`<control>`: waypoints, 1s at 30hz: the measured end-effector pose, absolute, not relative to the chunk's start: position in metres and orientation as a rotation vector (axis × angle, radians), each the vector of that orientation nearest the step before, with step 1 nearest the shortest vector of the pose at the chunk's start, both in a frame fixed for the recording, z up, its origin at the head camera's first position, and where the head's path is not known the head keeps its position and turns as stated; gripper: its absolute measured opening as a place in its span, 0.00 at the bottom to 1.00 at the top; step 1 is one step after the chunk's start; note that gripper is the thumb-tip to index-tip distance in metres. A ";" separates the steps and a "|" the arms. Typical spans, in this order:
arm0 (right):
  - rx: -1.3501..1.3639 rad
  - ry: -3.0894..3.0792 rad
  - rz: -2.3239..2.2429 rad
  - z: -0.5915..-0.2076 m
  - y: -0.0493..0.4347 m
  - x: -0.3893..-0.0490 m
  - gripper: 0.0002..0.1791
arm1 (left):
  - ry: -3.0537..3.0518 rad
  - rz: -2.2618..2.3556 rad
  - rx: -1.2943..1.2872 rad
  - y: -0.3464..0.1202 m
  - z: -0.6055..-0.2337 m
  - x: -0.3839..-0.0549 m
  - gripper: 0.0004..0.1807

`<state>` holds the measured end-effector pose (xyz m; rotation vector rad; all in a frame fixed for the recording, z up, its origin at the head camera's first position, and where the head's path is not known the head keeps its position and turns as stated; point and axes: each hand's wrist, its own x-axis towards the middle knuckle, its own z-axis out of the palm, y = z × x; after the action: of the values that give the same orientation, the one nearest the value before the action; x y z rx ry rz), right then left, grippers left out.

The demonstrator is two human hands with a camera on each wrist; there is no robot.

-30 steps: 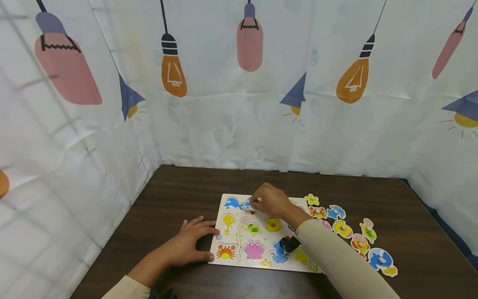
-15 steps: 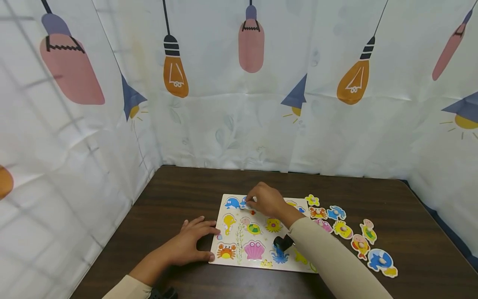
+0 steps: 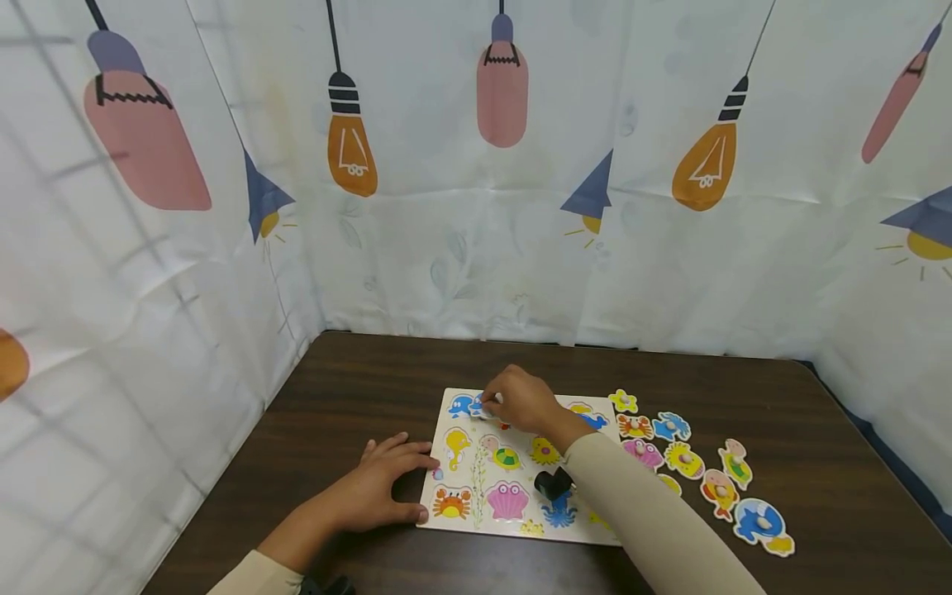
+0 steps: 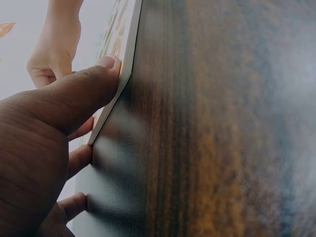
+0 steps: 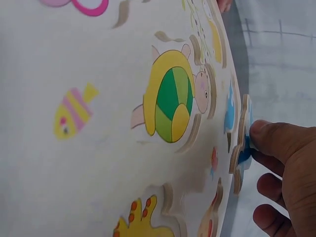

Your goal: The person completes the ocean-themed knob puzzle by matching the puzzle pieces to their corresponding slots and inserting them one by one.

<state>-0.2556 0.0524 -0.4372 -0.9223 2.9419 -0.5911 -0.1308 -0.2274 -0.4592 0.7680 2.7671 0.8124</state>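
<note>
My right hand (image 3: 523, 401) is over the upper left part of a pale wooden peg puzzle board (image 3: 483, 454), pinching a blue puzzle piece (image 5: 240, 148) between thumb and fingers. In the right wrist view the piece stands on edge, close over the board beside a blue whale- or dolphin-shaped recess (image 5: 229, 109). My left hand (image 3: 379, 483) rests at the board's left side, fingers spread, with the thumb at the near left corner. In the left wrist view its thumb (image 4: 106, 74) presses the board's edge and other fingertips touch the side.
Several loose sea-animal pieces lie right of the board, among them a red crab (image 3: 635, 426), a yellow starfish (image 3: 623, 401) and a blue whale (image 3: 759, 521) with a knob. Printed recesses such as the turtle (image 5: 173, 98) show on the board. A white patterned curtain (image 3: 461, 248) surrounds the dark table (image 3: 357, 388).
My right hand has slid left over the board with the blue piece, toward the top left recess, uncovering recesses at the top right. The left hand has stayed at the board's edge.
</note>
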 end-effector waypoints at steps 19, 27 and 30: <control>-0.978 2.939 -0.604 -0.442 0.036 -0.260 0.05 | 2.759 0.822 0.758 -0.226 -0.458 -0.129 0.34; -0.968 2.923 -0.618 -0.445 0.027 -0.261 0.05 | 2.765 0.807 0.754 -0.227 -0.459 -0.129 0.34; -0.992 2.929 -0.614 -0.446 0.025 -0.262 0.05 | 2.769 0.802 0.753 -0.227 -0.460 -0.130 0.34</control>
<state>-0.2624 0.0250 -0.4460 -0.9924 2.9289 -0.6137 -0.1302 -0.2273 -0.4604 0.7534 2.7690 0.8018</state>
